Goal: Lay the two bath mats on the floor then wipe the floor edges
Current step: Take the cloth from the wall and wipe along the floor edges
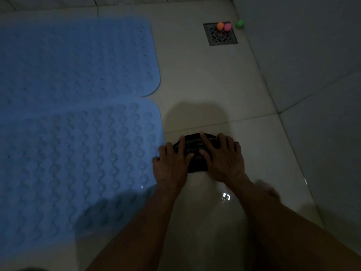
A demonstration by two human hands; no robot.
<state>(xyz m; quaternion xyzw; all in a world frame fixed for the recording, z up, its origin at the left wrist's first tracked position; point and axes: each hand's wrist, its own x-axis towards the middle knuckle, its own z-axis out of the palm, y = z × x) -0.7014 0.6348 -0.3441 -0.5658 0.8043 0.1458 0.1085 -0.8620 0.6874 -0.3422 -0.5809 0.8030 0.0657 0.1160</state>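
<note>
Two blue rubber bath mats lie flat on the pale tiled floor. The far mat fills the upper left, and the near mat, with rows of suction cups facing up, lies below it, touching or slightly overlapping its edge. Just right of the near mat, a dark striped cloth lies on the tiles. My left hand and my right hand both press flat on the cloth, fingers spread and pointing away from me.
A square metal floor drain sits at the upper right, with an orange ball and a pink ball on it. A green ball rests by the tiled wall on the right. The floor near my arms shines wet.
</note>
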